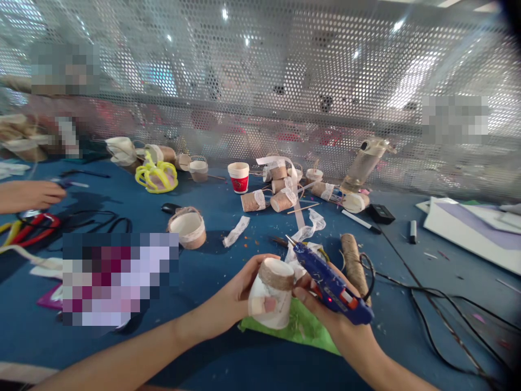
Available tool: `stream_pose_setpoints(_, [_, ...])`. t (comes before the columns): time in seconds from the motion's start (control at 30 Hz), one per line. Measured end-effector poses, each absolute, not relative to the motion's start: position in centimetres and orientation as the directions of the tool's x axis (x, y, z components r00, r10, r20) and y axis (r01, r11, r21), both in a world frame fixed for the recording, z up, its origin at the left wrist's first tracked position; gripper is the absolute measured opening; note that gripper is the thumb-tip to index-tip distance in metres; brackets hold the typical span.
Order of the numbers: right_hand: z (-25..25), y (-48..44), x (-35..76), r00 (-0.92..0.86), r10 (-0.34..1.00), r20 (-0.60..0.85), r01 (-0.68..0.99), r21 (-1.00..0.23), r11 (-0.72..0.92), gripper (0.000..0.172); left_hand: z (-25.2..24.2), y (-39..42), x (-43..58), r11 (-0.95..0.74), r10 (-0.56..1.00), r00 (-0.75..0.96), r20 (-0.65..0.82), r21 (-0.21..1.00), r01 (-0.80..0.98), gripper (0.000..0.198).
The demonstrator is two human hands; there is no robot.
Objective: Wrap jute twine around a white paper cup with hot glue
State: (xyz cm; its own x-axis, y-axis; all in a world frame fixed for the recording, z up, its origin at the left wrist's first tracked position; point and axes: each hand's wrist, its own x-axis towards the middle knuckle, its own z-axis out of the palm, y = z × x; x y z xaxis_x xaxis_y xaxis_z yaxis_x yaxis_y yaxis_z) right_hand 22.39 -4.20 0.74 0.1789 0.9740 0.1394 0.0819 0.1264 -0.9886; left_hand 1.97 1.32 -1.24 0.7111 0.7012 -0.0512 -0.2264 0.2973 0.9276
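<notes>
My left hand (238,290) is wrapped round the side of a white paper cup (277,309), which has a band of brown twine (275,278) near its rim. The cup is tilted slightly, over a green sheet (311,328) on the table. In my right hand (325,312) is a blue hot glue gun (325,277), its metal nozzle pointing up and away to the left and a small red light lit on its body. Fingers of my right hand also reach to the cup's right side. White lace (315,225) lies just beyond the glue gun.
A twine roll (353,260) and black cables (427,309) lie to the right. Ahead are a twine-wrapped cup (188,228), a red paper cup (238,178) and several decorated cups. Another person's hand (35,195) is at left, near red-handled pliers (38,228). A perforated metal screen (260,70) stands behind.
</notes>
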Motion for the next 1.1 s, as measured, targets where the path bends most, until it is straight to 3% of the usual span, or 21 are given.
stream_pose_setpoints(0.3, [0.81,-4.18,22.14,0.187,0.977,0.106,-0.004,-0.994,0.108,0.022,-1.34,1.22,1.8,0.271,0.698,0.715,-0.038,0.938,-0.215,0.06])
stream_pose_setpoints(0.6, [0.76,-4.2,22.22,0.18,0.979,0.092,0.009,-0.996,0.091,0.017,-1.43,1.31,1.69,0.281,0.692,0.719,-0.057,0.94,-0.196,0.061])
stream_pose_setpoints(1.1, [0.53,-4.07,22.32,0.143,0.989,0.039,0.004,-0.999,0.039,0.024,-1.03,1.34,1.58,0.272,0.667,0.744,-0.04,0.943,-0.192,0.059])
